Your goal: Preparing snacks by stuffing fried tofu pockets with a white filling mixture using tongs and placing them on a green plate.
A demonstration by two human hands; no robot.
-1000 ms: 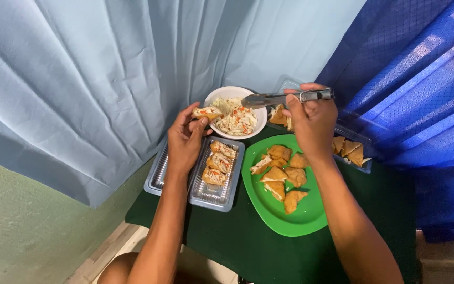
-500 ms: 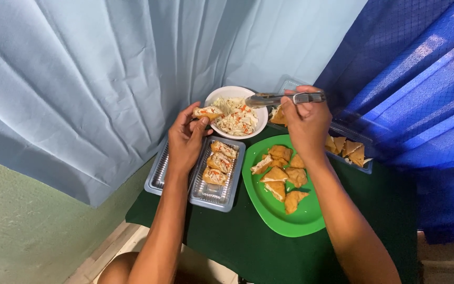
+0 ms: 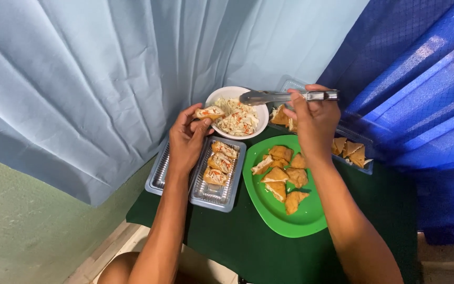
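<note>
My left hand (image 3: 186, 139) holds a filled fried tofu piece (image 3: 209, 112) at the left rim of a white bowl (image 3: 261, 112) of shredded vegetable filling (image 3: 237, 119). My right hand (image 3: 313, 122) grips metal tongs (image 3: 269, 97) whose tips hang over the bowl. Below the left hand, a clear plastic tray (image 3: 234, 176) holds three stuffed tofu pieces (image 3: 219, 162). A green plate (image 3: 303, 221) with several plain fried tofu triangles (image 3: 282, 174) lies under my right wrist.
A second clear tray (image 3: 157, 178) sits left of the first, partly under my left arm. Another tray with fried tofu (image 3: 351, 149) stands at the right. All rest on a dark green table (image 3: 237, 247), hemmed by light blue (image 3: 106, 68) and dark blue curtains (image 3: 421, 79).
My right hand with the tongs has drifted slightly left and down, bringing the tips over the bowl. The left hand has kept the tofu piece at the bowl's rim.
</note>
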